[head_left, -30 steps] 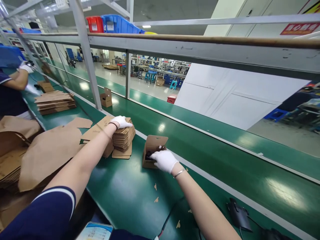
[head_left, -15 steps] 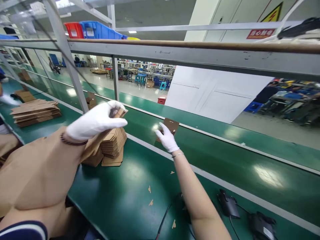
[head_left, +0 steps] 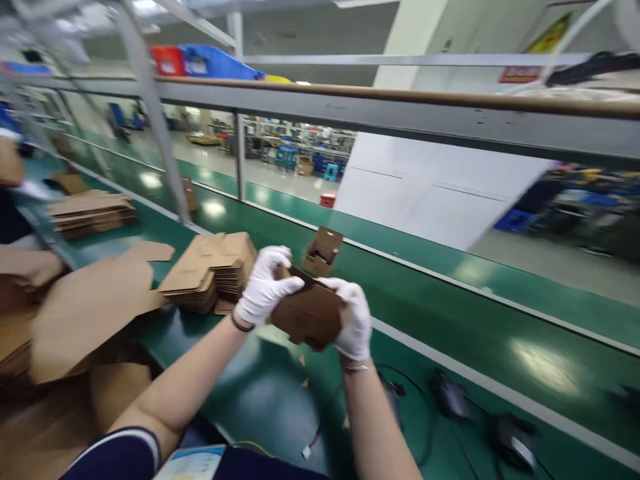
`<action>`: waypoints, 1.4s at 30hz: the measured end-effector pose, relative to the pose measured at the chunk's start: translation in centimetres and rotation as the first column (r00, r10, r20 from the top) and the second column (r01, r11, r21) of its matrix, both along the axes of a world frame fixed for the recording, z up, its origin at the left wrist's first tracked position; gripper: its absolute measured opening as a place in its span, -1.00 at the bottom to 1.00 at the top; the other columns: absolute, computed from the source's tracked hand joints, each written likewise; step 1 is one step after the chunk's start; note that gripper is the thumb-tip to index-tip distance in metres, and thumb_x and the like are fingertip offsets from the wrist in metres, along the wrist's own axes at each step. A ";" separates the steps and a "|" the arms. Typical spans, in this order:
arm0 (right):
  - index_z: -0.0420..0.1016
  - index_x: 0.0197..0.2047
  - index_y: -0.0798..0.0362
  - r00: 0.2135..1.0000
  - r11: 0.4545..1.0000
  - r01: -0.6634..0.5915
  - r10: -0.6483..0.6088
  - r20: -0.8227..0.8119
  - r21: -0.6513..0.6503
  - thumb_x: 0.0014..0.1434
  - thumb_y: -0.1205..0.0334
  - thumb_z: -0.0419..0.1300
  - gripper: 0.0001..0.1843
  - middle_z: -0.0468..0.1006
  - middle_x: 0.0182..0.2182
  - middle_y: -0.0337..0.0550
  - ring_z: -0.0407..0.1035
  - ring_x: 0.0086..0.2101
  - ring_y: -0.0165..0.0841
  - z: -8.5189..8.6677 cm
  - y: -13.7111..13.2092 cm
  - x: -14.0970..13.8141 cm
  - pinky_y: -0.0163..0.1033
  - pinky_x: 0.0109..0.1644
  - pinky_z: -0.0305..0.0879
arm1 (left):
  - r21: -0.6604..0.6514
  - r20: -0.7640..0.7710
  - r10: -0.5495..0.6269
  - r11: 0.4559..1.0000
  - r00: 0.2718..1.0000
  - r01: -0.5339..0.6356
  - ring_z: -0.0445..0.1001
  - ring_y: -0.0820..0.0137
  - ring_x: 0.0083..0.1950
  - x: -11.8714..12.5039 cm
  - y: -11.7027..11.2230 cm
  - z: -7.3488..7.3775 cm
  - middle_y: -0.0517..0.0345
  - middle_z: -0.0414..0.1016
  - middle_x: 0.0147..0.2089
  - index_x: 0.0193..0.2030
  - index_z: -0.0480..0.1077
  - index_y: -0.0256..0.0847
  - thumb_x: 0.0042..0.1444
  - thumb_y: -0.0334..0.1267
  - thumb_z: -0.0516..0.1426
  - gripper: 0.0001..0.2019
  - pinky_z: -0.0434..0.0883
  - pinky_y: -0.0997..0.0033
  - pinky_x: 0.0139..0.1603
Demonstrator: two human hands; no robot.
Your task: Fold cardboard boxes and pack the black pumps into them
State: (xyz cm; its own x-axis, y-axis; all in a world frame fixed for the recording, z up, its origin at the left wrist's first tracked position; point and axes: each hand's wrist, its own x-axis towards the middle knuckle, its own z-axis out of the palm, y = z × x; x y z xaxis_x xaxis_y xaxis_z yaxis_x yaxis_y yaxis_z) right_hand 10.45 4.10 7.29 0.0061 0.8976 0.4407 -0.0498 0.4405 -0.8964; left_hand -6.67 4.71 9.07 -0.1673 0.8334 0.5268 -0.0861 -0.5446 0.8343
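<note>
Between my two white-gloved hands is a brown cardboard box blank (head_left: 311, 313), held up over the green bench and partly bent. My left hand (head_left: 267, 283) grips its left upper edge with the thumb on top. At its right end my right hand (head_left: 354, 317) is closed around the edge; some of those fingers are hidden behind the card. Just beyond, an opened small cardboard box (head_left: 323, 252) with its lid raised stands on the belt, something dark inside. Left of my left hand lie stacks of flat cardboard blanks (head_left: 200, 270).
Black devices with cables (head_left: 513, 440) lie at the right front. Large brown paper sheets (head_left: 95, 307) cover the near left, with another cardboard stack (head_left: 93, 212) behind. A metal shelf beam (head_left: 380, 103) crosses above. A co-worker's arm (head_left: 10, 160) shows at far left.
My left hand has moved right and down from above the stacks, bringing a cardboard blank. My right hand has drawn back from the box on the belt and taken the blank's other end.
</note>
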 end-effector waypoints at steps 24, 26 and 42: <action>0.46 -0.25 0.01 0.905 0.913 0.263 -0.345 0.249 0.311 0.24 0.13 -0.03 -0.73 0.42 0.11 0.01 0.34 0.09 -0.13 -0.9 -2.1 -1.9 0.14 0.20 0.20 | 0.096 -0.319 0.168 0.985 0.933 -0.145 0.41 0.18 0.15 0.0 -2.6 -1.3 -0.10 0.41 0.16 -0.29 0.47 -0.19 0.15 -0.14 0.05 -0.78 0.26 0.13 0.25; 0.47 -0.41 0.00 0.888 0.916 0.234 -0.338 0.311 0.327 0.23 0.17 -0.03 -0.70 0.49 0.03 -0.03 0.38 0.04 -0.12 -0.6 -2.4 -1.4 0.14 0.18 0.23 | 0.111 -0.391 0.156 0.986 0.907 -0.121 0.44 0.20 0.13 0.0 -2.8 -1.1 -0.07 0.45 0.12 -0.43 0.46 -0.18 0.21 -0.15 -0.03 -0.68 0.30 0.15 0.23; 0.26 0.20 0.09 0.881 0.960 0.206 -0.096 0.464 -0.192 0.19 0.12 -0.02 -0.48 0.50 0.06 0.01 0.40 0.01 -0.22 -1.8 1.3 2.4 -0.15 0.03 0.39 | -0.329 0.020 0.024 0.944 1.000 -0.016 0.43 0.13 0.16 -3.0 -0.9 -2.8 -0.03 0.47 0.13 0.23 0.29 -0.15 0.11 0.25 0.04 -0.33 0.40 0.11 0.16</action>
